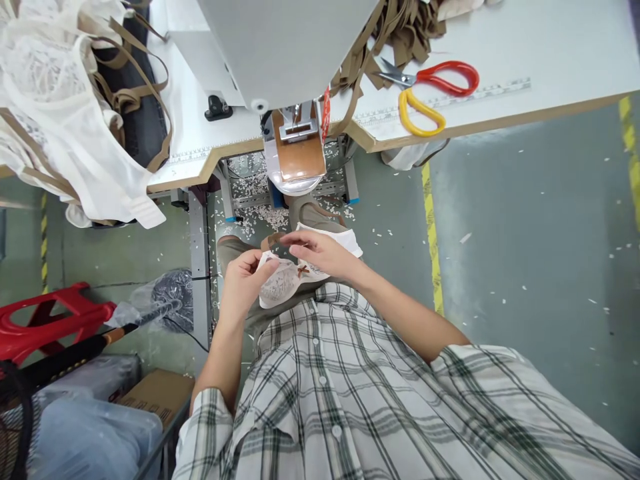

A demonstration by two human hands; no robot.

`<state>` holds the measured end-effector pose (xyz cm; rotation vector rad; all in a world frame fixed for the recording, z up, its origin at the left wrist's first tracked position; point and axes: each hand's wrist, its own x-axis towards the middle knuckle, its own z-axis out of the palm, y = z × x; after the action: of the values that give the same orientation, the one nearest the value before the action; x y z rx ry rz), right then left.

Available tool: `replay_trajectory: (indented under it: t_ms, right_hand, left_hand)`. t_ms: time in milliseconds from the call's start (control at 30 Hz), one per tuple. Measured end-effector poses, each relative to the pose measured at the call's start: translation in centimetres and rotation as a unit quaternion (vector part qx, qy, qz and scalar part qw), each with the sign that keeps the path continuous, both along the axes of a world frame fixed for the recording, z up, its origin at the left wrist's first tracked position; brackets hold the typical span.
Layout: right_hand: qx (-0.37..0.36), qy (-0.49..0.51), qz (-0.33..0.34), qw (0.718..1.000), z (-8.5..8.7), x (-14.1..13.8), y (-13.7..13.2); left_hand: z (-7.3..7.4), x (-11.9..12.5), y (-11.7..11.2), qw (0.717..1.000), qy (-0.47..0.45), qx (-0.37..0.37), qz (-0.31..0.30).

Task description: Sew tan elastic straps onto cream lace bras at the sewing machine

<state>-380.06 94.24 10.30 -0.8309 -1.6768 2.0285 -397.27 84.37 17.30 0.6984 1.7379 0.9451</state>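
Note:
Over my lap I hold a small white lace garment piece (281, 285) with a tan strap (274, 239) at its upper edge. My left hand (243, 281) is curled round the left side of the lace. My right hand (320, 253) pinches the fabric near the strap, fingers closed on it. A white fabric part (345, 239) shows behind my right hand. Straight ahead stands the grey sewing machine (285, 47), its presser foot (296, 127) above a brown bed plate (299, 159).
Red-and-yellow scissors (430, 90) lie on the white table (525, 47) to the right, beside a heap of tan straps (400, 30). White lace garments (55, 107) are piled at left. A red stool (47, 320), cardboard box (155, 393) and yellow floor line (433, 247) are below.

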Motion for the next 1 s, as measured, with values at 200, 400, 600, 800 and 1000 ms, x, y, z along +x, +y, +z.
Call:
replay_trajectory:
  t_ms: [200,400,600,800,1000]
  right_hand:
    - [-0.242,0.137,0.007,0.961,1.7,-2.1,-1.2]
    - [-0.054,0.162,-0.064,0.983,2.1,-0.7,-2.5]
    - [0.04,0.162,-0.086,0.982,2.3,0.5,-3.7]
    - [0.049,0.165,-0.09,0.981,2.0,0.5,-3.7]
    - [0.096,0.159,-0.077,0.98,2.3,0.7,-3.4]
  left_hand:
    - [0.3,0.7,0.1,0.979,0.162,0.024,-0.118]
    - [-1.0,0.7,-0.8,0.831,0.503,0.218,-0.096]
    - [-0.9,0.9,-0.9,0.785,0.556,0.256,-0.097]
    - [-1.0,0.9,-0.8,0.783,0.552,0.269,-0.097]
    - [-0.4,1.2,-0.6,0.843,0.489,0.209,-0.083]
